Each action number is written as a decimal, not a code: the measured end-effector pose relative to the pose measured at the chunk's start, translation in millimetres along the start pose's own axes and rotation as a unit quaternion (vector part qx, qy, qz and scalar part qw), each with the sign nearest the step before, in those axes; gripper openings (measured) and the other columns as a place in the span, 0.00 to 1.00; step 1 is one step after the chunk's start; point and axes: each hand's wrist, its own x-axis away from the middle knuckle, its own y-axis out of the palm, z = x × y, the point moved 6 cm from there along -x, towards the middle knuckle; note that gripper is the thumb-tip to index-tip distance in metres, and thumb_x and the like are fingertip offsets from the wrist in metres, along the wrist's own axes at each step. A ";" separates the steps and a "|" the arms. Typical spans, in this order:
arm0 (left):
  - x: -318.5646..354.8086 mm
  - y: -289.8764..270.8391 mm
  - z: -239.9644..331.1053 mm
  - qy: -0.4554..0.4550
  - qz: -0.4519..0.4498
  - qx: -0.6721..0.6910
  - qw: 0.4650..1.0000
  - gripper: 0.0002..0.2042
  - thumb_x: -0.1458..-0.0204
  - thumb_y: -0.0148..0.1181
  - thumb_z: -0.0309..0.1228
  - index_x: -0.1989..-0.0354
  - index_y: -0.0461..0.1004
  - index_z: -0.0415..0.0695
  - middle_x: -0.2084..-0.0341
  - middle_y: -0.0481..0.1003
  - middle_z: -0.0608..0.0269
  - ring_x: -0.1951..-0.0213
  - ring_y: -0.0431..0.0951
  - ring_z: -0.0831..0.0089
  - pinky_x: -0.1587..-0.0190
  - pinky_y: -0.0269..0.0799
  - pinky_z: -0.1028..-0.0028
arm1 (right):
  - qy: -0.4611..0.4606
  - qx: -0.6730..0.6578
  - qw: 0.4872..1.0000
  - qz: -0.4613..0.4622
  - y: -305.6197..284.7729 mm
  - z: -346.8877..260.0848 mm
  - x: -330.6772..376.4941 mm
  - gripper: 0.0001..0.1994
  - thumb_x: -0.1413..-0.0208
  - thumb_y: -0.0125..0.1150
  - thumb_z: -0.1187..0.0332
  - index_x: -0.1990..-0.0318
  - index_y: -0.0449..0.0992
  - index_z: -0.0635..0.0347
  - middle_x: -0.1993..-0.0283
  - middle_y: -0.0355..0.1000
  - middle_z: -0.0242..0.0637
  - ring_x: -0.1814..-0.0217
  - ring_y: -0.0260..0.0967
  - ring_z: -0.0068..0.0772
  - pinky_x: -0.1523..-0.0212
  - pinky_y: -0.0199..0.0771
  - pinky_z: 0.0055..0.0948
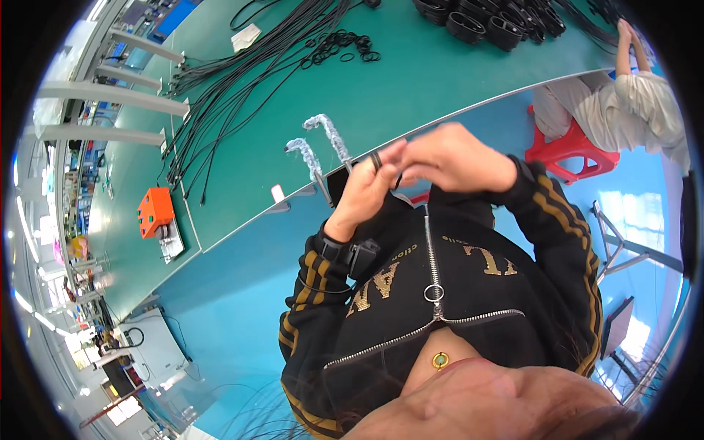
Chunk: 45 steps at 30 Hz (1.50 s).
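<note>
My two hands meet in front of my chest, just off the table edge. My left hand (361,192) has bent fingers closed around a small black ring (376,160), part of which crosses the fingers. My right hand (460,158) is curled, its fingertips against those of my left; they are blurred, and what they pinch is hidden. A bit of black shows between the hands. Beside my left hand, two hooked rods (323,132) wrapped in pale blue-grey material stand up at the table edge.
Long black cables (235,81) and a heap of small black rings (352,45) lie on the green table (293,95). Black coiled bundles (491,26) are at the far side. An orange fixture (155,211) stands left. At right, another person sits by a red stool (576,154).
</note>
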 end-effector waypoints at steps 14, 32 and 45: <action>-13.4 -28.5 23.3 0.047 0.087 0.134 0.986 0.29 0.39 0.46 0.40 0.36 0.49 0.35 0.39 0.58 0.46 0.42 0.66 0.53 0.47 0.71 0.62 | 0.050 -0.148 0.988 0.003 39.0 5.4 40.5 0.07 0.47 0.57 0.70 0.61 0.72 0.59 0.76 0.69 0.41 0.75 0.69 0.42 0.74 0.67 0.35; -11.3 -31.0 2.8 0.018 0.132 0.116 0.984 0.28 0.39 0.45 0.40 0.36 0.50 0.35 0.35 0.50 0.50 0.39 0.60 0.53 0.44 0.67 0.60 | -0.023 0.085 0.996 0.007 1.9 -11.5 15.4 0.08 0.53 0.61 0.66 0.74 0.70 0.58 0.79 0.68 0.37 0.75 0.69 0.42 0.79 0.64 0.37; -7.3 -2.8 33.8 -0.025 -0.050 0.319 0.946 0.25 0.39 0.45 0.39 0.38 0.55 0.34 0.39 0.58 0.45 0.43 0.65 0.50 0.46 0.70 0.62 | 0.186 -0.242 0.950 0.066 59.7 70.5 34.5 0.06 0.43 0.52 0.71 0.61 0.72 0.63 0.80 0.67 0.37 0.78 0.67 0.29 0.75 0.66 0.29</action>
